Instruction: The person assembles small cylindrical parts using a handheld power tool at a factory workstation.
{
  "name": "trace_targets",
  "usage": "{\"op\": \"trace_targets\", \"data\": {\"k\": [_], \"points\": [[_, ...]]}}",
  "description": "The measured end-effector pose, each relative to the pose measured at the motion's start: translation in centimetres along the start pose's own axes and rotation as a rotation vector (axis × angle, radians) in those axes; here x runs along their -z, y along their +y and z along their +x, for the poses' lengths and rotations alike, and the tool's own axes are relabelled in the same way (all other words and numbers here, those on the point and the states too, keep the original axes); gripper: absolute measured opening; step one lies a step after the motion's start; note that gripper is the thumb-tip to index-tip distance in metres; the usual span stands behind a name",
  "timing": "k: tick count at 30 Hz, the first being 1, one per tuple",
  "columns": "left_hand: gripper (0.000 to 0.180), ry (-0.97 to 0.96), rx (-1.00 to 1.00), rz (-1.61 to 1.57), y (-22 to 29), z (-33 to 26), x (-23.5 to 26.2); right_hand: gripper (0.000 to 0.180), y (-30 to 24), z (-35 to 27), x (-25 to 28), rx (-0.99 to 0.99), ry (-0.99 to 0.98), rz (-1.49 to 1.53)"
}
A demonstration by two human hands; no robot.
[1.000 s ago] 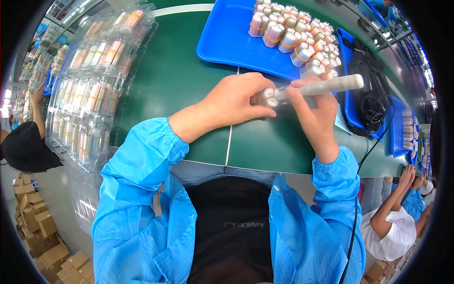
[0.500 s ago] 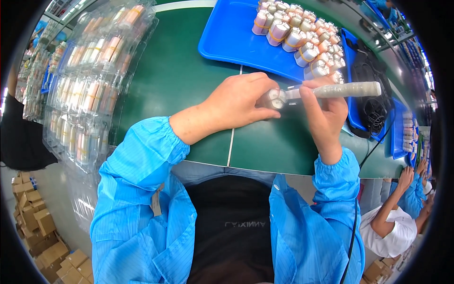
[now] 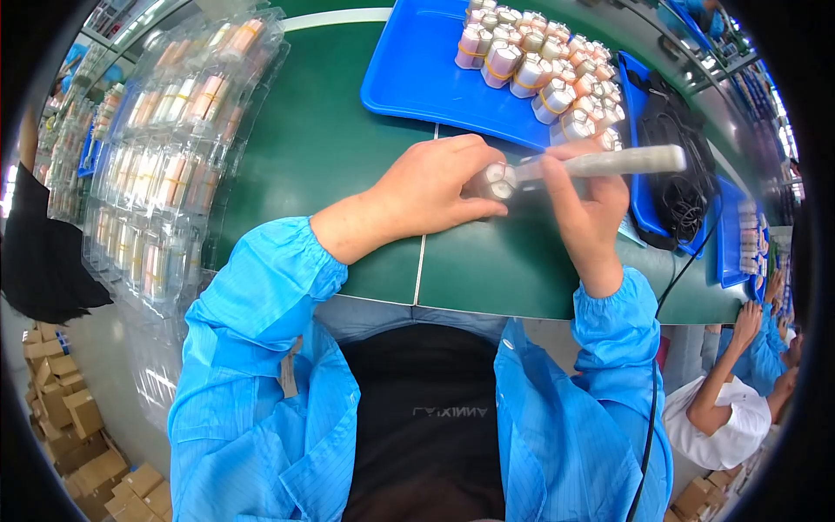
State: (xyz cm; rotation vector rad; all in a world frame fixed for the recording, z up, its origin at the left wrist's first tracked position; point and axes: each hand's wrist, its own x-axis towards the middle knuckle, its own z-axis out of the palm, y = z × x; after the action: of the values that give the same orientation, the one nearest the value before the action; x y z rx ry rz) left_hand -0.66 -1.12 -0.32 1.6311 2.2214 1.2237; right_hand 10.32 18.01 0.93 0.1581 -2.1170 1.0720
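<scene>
My left hand (image 3: 442,184) is closed around a small bundle of cylindrical cells (image 3: 499,179) on the green table, their pale round ends facing up. In a pinch grip, my right hand (image 3: 591,196) holds a stick-like tool with a thick, whitish wrapped handle (image 3: 639,160). Its thin front part reaches left to the bundle. Motion blurs that end, so I cannot tell whether it touches the cells. Just beyond my hands is a blue tray (image 3: 417,83) with many similar bundles (image 3: 550,100), pink and white, held by yellow bands.
Clear plastic trays of cell bundles (image 3: 170,170) stand stacked at the left. Right of the blue tray, another blue tray holds a black bag and cable (image 3: 678,174). Farther right, a person in a white shirt (image 3: 718,426) works. Cardboard boxes (image 3: 74,409) lie on the floor.
The whole table scene has shifted slightly left in view. My right hand and the tool are tilted a little differently; my left hand keeps its grip on the bundle.
</scene>
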Motion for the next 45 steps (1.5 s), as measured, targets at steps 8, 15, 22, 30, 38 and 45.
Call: {"op": "trace_targets", "data": {"k": [8, 15, 22, 30, 38, 45], "points": [[0.050, -0.008, -0.009, -0.069, 0.6, -0.2, 0.2, 0.014, 0.0, 0.2, 0.4, -0.108, 0.016, 0.017], [0.041, -0.031, -0.088, -0.116, -0.4, 0.1, 0.3, 0.013, -0.4, 0.5, 0.6, -0.070, 0.001, -0.047], [0.040, -0.186, 0.197, -0.203, 0.8, 0.3, 0.4, 0.015, -0.4, 0.2, 0.2, -0.143, -0.014, 0.043], [0.040, 0.052, 0.102, -0.057, 0.1, 0.2, 0.2, 0.014, -0.3, 0.3, 0.8, -0.004, 0.012, -0.086], [0.048, 0.124, 0.053, 0.008, -0.3, 0.1, -0.5, 0.016, -0.4, 0.3, 0.7, -0.021, -0.022, -0.062], [0.046, 0.128, -0.024, 0.039, -0.2, 0.2, -0.7, 0.017, -0.3, 0.4, 0.7, 0.066, -0.027, -0.091]]}}
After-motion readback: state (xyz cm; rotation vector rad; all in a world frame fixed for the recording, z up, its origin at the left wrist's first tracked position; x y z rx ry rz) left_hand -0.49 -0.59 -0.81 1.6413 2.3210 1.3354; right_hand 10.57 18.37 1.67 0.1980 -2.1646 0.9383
